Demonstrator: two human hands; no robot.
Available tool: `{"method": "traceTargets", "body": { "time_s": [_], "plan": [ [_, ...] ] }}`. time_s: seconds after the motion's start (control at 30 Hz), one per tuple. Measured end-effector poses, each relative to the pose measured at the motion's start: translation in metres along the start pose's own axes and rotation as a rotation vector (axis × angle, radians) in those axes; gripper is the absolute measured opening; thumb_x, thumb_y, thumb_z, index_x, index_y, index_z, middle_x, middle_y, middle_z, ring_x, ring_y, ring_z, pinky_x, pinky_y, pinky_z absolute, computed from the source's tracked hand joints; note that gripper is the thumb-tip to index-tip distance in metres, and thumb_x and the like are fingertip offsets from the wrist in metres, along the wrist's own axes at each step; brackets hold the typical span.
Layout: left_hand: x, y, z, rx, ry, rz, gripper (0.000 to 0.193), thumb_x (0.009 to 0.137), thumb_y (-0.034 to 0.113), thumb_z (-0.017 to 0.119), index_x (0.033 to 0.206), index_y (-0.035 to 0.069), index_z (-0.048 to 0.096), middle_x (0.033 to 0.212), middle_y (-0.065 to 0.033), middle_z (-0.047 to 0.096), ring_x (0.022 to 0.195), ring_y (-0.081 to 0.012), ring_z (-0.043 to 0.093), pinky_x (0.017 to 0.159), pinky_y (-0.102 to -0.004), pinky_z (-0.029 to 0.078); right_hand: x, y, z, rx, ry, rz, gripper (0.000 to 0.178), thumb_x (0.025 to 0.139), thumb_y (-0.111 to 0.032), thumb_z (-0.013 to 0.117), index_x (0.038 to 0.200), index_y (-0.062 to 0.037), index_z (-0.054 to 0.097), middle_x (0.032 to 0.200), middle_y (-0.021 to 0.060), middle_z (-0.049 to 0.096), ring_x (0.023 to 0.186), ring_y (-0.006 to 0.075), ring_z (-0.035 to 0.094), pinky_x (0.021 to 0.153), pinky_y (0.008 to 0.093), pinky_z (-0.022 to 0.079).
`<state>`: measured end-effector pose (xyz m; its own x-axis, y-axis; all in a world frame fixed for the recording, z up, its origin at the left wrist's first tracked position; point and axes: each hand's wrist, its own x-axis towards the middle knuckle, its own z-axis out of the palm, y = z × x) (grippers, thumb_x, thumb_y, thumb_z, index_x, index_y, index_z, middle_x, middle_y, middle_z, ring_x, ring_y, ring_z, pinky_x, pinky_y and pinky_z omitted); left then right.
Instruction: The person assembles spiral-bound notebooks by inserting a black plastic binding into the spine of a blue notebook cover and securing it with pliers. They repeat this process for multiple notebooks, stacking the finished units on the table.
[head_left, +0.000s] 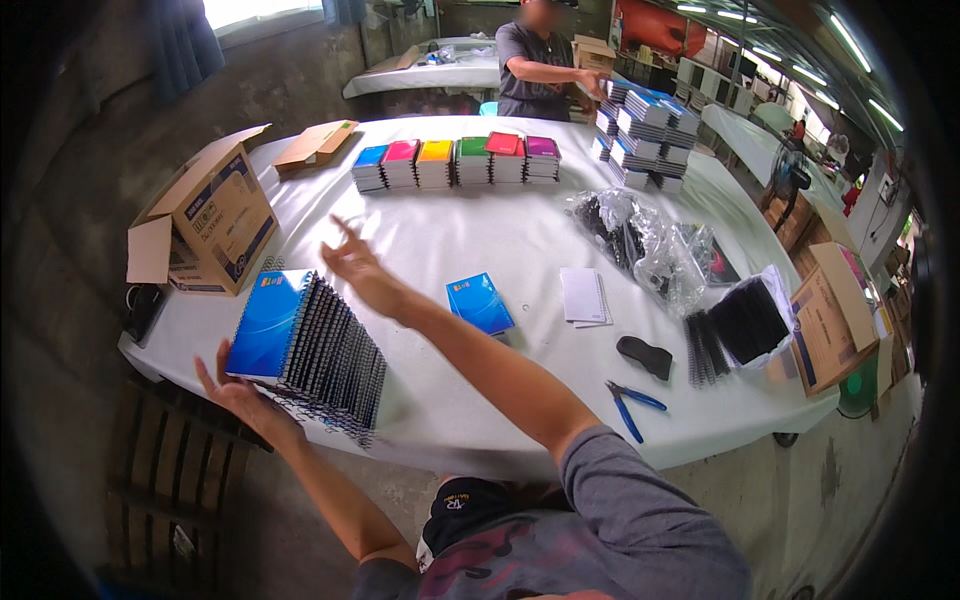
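A tall stack of spiral notebooks [268,318] with a blue cover on top stands at the table's left front, its black coils facing right. My left hand [240,392] is at the near left corner of this stack, fingers spread; whether it touches the covers I cannot tell. Above the stack's far right side my right hand [358,268] hangs in the air, fingers apart and slightly blurred, holding nothing. To the right of it lie a blue notebook [480,303] and a white pad of sheets [584,296].
Blue-handled cutting pliers [634,406], a black oval object [644,356] and a box of black coils [752,320] are at right. Clear plastic bags [650,245] lie beyond. Colored notebook stacks [455,163] line the far side. Cardboard boxes [225,215] stand left. A co-worker [535,65] handles notebook piles opposite.
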<state>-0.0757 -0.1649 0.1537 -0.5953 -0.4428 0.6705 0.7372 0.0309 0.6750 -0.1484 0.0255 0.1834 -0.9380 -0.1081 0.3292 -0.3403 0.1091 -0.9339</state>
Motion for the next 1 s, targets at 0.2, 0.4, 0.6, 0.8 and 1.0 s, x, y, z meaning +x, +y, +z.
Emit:
{"method": "traceTargets", "body": {
  "time_s": [0.2, 0.4, 0.6, 0.8, 1.0],
  "plan": [
    [-0.006, 0.037, -0.033, 0.121, 0.446, 0.152, 0.058, 0.097, 0.049, 0.022, 0.133, 0.004, 0.031, 0.126, -0.0132, 0.048, 0.118, -0.0249, 0.045, 0.102, -0.0423, 0.030, -0.097, 0.109, -0.131, -0.857, 0.411, 0.675, 0.098, 0.066, -0.055, 0.071, 0.143, -0.0175, 0.022, 0.142, 0.0196, 0.025, 0.129, 0.0407, 0.024, 0.099, 0.0579, 0.027],
    [-0.049, 0.085, 0.003, -0.046, 0.381, 0.538, 0.045, 0.097, 0.036, 0.025, 0.125, 0.004, 0.035, 0.125, -0.0134, 0.044, 0.121, -0.0264, 0.040, 0.098, -0.0415, 0.036, -0.135, 0.140, -0.148, -0.671, 0.282, 0.758, 0.086, 0.060, -0.058, 0.075, 0.123, -0.0055, 0.047, 0.115, 0.0176, 0.058, 0.111, 0.0307, 0.054, 0.095, 0.0466, 0.039],
    [-0.103, 0.087, 0.049, -0.142, -0.286, 0.336, 0.030, 0.088, 0.028, 0.050, 0.107, 0.005, 0.044, 0.106, -0.0132, 0.049, 0.103, -0.0280, 0.049, 0.086, -0.0413, 0.041, -0.151, 0.092, -0.152, -0.732, 0.478, 0.475, 0.058, 0.066, -0.022, 0.078, 0.110, -0.0064, 0.044, 0.102, 0.0200, 0.062, 0.098, 0.0394, 0.059, 0.082, 0.0429, 0.047],
    [-0.186, 0.056, 0.099, 0.344, -0.853, 0.386, 0.041, 0.077, 0.025, 0.068, 0.112, 0.010, 0.053, 0.109, -0.0083, 0.055, 0.111, -0.0263, 0.050, 0.106, -0.0522, 0.016, -0.245, 0.029, -0.122, -0.948, 0.026, 0.307, 0.036, 0.073, -0.007, 0.063, 0.105, -0.0127, 0.051, 0.089, 0.0156, 0.063, 0.083, 0.0379, 0.060, 0.069, 0.0462, 0.048],
    [-0.236, -0.005, 0.109, 0.594, -1.048, 0.252, 0.051, 0.069, 0.043, 0.073, 0.106, 0.014, 0.052, 0.106, -0.0062, 0.047, 0.115, -0.0274, 0.040, 0.102, -0.0598, 0.008, -0.300, 0.025, -0.154, -0.704, 0.056, 0.212, 0.041, 0.072, -0.012, 0.070, 0.110, -0.0079, 0.058, 0.098, 0.0133, 0.063, 0.090, 0.0307, 0.061, 0.077, 0.0368, 0.049]
  ]
}}
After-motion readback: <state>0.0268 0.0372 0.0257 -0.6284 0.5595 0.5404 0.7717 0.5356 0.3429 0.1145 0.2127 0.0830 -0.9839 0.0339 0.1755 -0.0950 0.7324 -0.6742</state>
